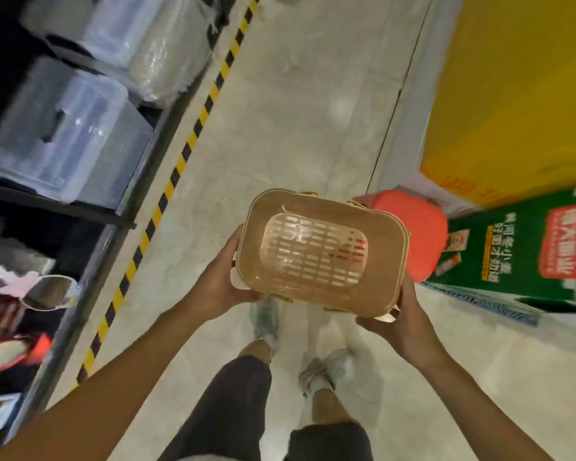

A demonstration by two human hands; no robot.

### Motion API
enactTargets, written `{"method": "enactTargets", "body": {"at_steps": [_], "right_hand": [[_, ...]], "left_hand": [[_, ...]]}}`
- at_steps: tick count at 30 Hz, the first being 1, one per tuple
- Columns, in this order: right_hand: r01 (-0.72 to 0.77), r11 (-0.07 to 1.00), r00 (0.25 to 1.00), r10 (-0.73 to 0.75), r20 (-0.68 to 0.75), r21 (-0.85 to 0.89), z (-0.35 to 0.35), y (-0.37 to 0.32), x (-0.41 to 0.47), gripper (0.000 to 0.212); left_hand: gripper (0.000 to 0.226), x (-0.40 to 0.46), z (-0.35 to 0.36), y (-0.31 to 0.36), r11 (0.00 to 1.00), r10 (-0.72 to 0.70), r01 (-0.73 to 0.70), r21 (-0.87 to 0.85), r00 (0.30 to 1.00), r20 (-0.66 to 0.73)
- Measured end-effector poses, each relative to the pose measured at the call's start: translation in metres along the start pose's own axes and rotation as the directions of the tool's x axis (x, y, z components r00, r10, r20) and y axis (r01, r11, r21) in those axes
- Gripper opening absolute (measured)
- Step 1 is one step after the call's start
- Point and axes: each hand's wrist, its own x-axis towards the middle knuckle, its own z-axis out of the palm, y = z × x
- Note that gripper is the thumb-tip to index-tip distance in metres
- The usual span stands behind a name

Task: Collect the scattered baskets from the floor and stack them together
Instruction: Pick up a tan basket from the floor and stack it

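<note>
I hold a tan plastic basket (pixel 320 252) with a slotted bottom in front of me, above the floor, its open top facing up. My left hand (pixel 225 274) grips its left rim and my right hand (pixel 403 314) grips its near right corner. Just beyond it, on the floor to the right, stands an orange-red basket (pixel 416 227), partly hidden by the tan one. Whether the tan basket is one or several nested I cannot tell.
Shelves with clear plastic storage boxes (pixel 67 141) run along the left, edged by yellow-black hazard tape (pixel 180 161). A green printed carton (pixel 526 247) and a yellow block (pixel 519 88) stand on the right. Pale tiled floor (pixel 296 94) stretches ahead; my feet (pixel 326 367) are below.
</note>
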Motion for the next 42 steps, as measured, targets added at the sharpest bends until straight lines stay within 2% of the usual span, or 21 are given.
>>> {"method": "enactTargets", "body": {"at_steps": [2, 3, 7, 11, 16, 23, 29, 36, 42], "right_hand": [[0.039, 0.999, 0.999, -0.039, 0.020, -0.027, 0.001, -0.051, -0.016, 0.111], [0.060, 0.998, 0.997, -0.059, 0.040, -0.036, 0.001, -0.077, -0.023, 0.114], [0.194, 0.980, 0.979, -0.191, 0.073, -0.047, 0.009, -0.146, -0.034, 0.112], [0.279, 0.960, 0.956, -0.275, 0.102, -0.026, 0.020, -0.193, -0.029, 0.111], [0.321, 0.947, 0.946, -0.321, 0.035, -0.006, 0.011, -0.235, -0.004, 0.114], [0.383, 0.924, 0.923, -0.383, -0.038, -0.003, -0.032, -0.282, 0.076, 0.120], [0.376, 0.926, 0.922, -0.369, -0.120, 0.043, -0.086, -0.330, 0.195, 0.124], [0.387, 0.922, 0.922, -0.386, -0.033, 0.025, -0.153, -0.425, 0.344, 0.123], [0.423, 0.906, 0.906, -0.424, 0.006, 0.031, -0.199, -0.493, 0.434, 0.127]], "left_hand": [[0.111, -0.022, -0.029, 0.039, 0.998, 0.058, -0.057, 0.026, 0.998, -0.023], [0.111, -0.031, -0.042, 0.054, 0.996, 0.091, -0.091, 0.020, 0.996, -0.025], [0.116, -0.052, -0.088, 0.092, 0.985, 0.167, -0.169, -0.026, 0.984, -0.055], [0.125, -0.055, -0.122, 0.109, 0.983, 0.174, -0.178, -0.036, 0.980, -0.097], [0.127, -0.024, -0.148, 0.132, 0.974, 0.219, -0.223, -0.045, 0.972, -0.084], [0.128, 0.083, -0.175, 0.193, 0.959, 0.282, -0.283, -0.021, 0.958, -0.044], [0.127, 0.218, -0.200, 0.262, 0.946, 0.322, -0.320, 0.057, 0.946, -0.028], [0.130, 0.358, -0.242, 0.353, 0.936, 0.331, -0.319, 0.152, 0.941, -0.067], [0.131, 0.447, -0.261, 0.396, 0.926, 0.356, -0.325, 0.191, 0.921, -0.156]]}}
